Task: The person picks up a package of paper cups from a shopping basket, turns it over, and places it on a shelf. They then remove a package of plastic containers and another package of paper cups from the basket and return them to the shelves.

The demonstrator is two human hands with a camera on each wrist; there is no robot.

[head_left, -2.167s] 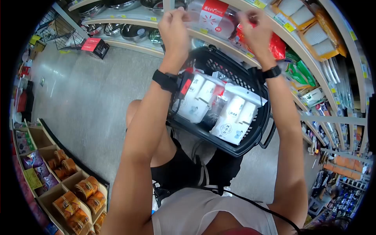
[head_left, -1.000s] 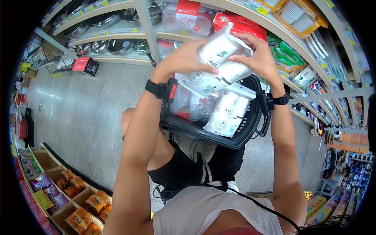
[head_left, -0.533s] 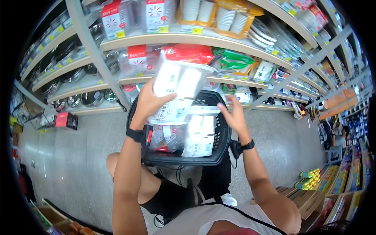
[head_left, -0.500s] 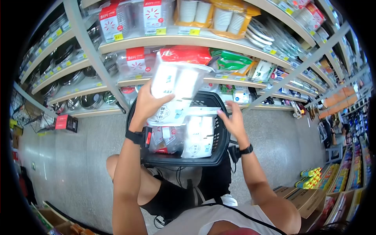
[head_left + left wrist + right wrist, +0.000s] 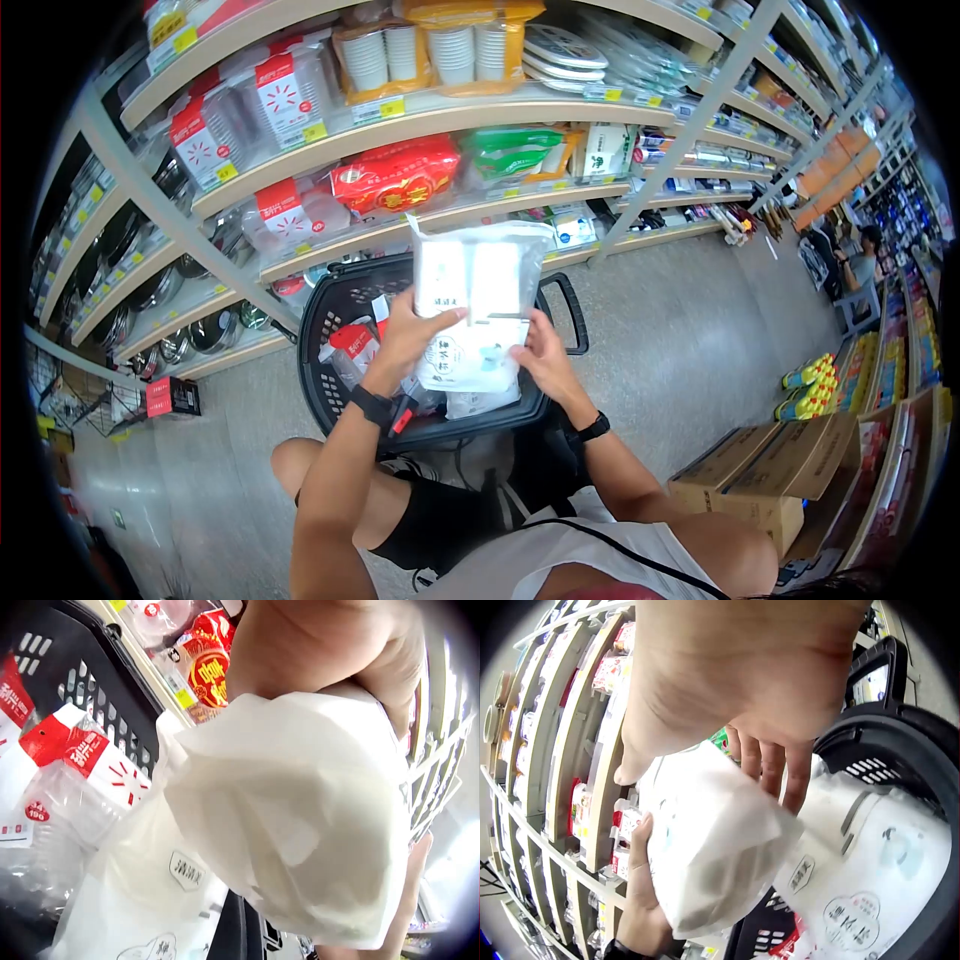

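Left hand point(image 5: 402, 342): grips the held pack point(image 5: 470, 345), thumb across its front; best kept firm but light, as the soft film may slip and the contents crush.
Held pack: upright above the basket point(image 5: 318, 385), between both hands; keeping it level and clear of the rim should stop it snagging.
Right hand point(image 5: 552, 365): grips the pack's right side, thumb in front; an even share of the weight would steady it.
Basket count: one.
Red-labelled packs point(image 5: 355, 343): at least two in the basket; overlap hides the exact number.
White packs: two, one held, one lower pack point(image 5: 482, 402) in the basket.
Hands: two.
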